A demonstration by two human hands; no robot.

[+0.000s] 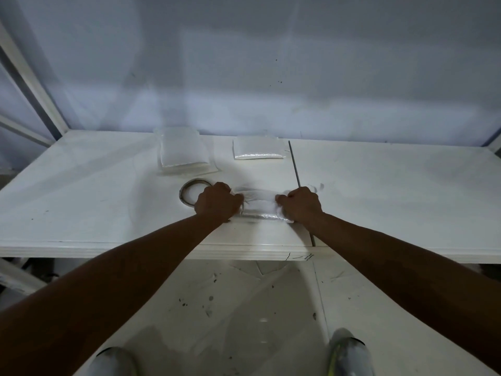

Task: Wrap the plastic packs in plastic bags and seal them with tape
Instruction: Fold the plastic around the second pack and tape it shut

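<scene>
A white plastic pack wrapped in a clear plastic bag (259, 204) lies near the front of the white table (95, 202). My left hand (217, 203) grips its left end, with the bag bunched in the fist. My right hand (299, 203) grips its right end. A roll of clear tape (189, 192) lies flat just left of my left hand, partly hidden by it. Farther back, a bagged white pack (185, 151) lies at centre left, and another white pack (259, 147) to its right.
A dark seam (295, 164) runs front to back across the tabletop, right of the packs. A pale wall (271, 77) rises behind the table, and a white frame post (32, 85) slants at the left. The table's front edge (162, 252) is below my forearms. My shoes (348, 354) show on the floor.
</scene>
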